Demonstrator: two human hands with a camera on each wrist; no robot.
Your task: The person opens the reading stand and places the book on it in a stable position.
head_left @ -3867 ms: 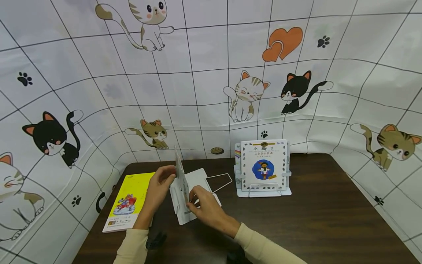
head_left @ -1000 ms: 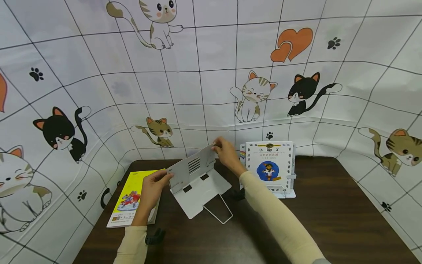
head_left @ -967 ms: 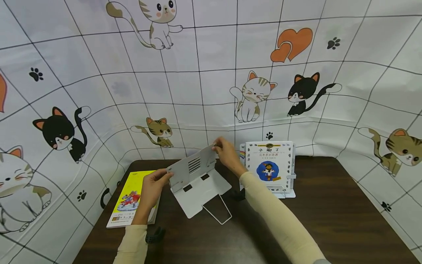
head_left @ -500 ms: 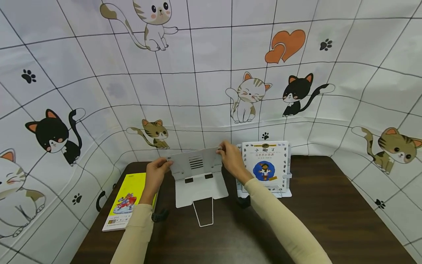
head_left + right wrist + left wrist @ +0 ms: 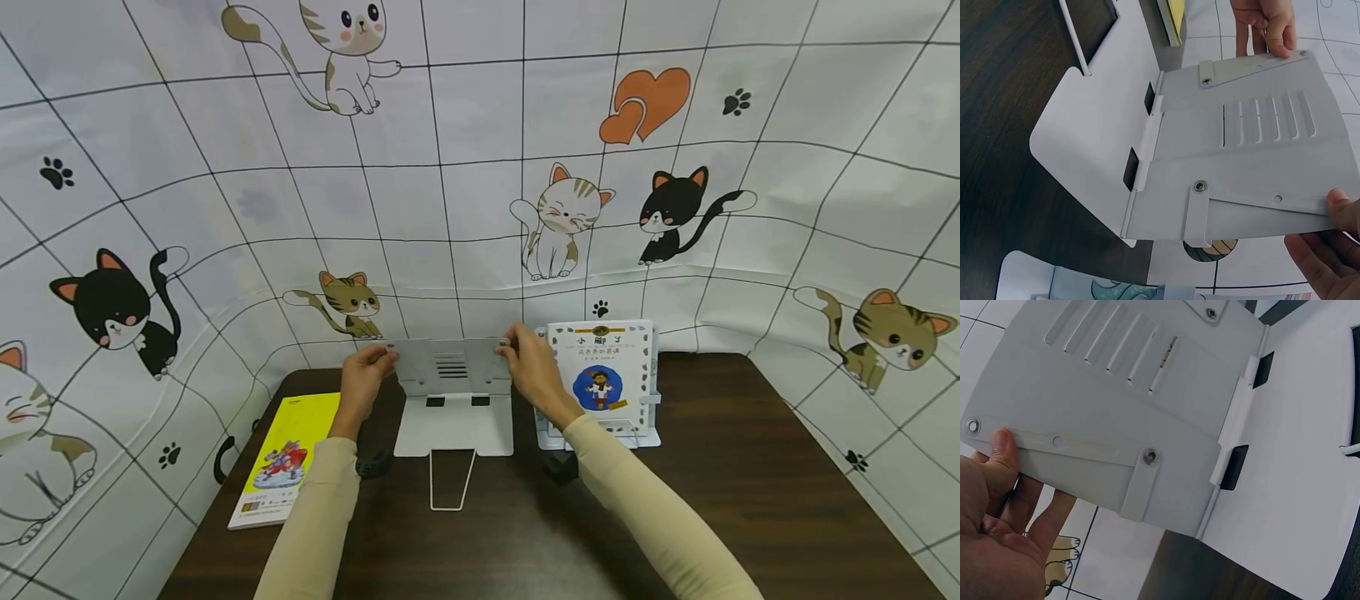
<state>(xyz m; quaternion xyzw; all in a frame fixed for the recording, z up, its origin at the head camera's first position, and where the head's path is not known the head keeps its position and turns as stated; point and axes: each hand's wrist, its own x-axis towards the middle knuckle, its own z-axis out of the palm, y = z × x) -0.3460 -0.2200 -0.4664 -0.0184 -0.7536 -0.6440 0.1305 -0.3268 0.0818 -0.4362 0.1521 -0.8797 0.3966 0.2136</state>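
Note:
A white metal book stand (image 5: 453,427) sits on the table, its slotted back panel (image 5: 1254,144) tilted up from the hinged base. A wire loop (image 5: 447,508) sticks out from the base toward the person. My left hand (image 5: 365,379) pinches the panel's upper left corner, thumb on the near face, as the left wrist view shows. At the opposite upper corner, my right hand (image 5: 534,367) pinches the panel between thumb and fingers. Two folding arms with rivets lie against the panel, one along each side.
A yellow-covered book (image 5: 288,462) lies at the left of the dark wooden table (image 5: 720,483). Just right of my right hand, a second white stand (image 5: 651,437) holds an upright picture book (image 5: 600,367). A cat-print tile-patterned sheet (image 5: 480,208) hangs behind the table.
Earlier the stand stood edge-on, with my right hand low on it. It has turned so its wire loop faces the person, and both hands now hold the panel's upper corners.

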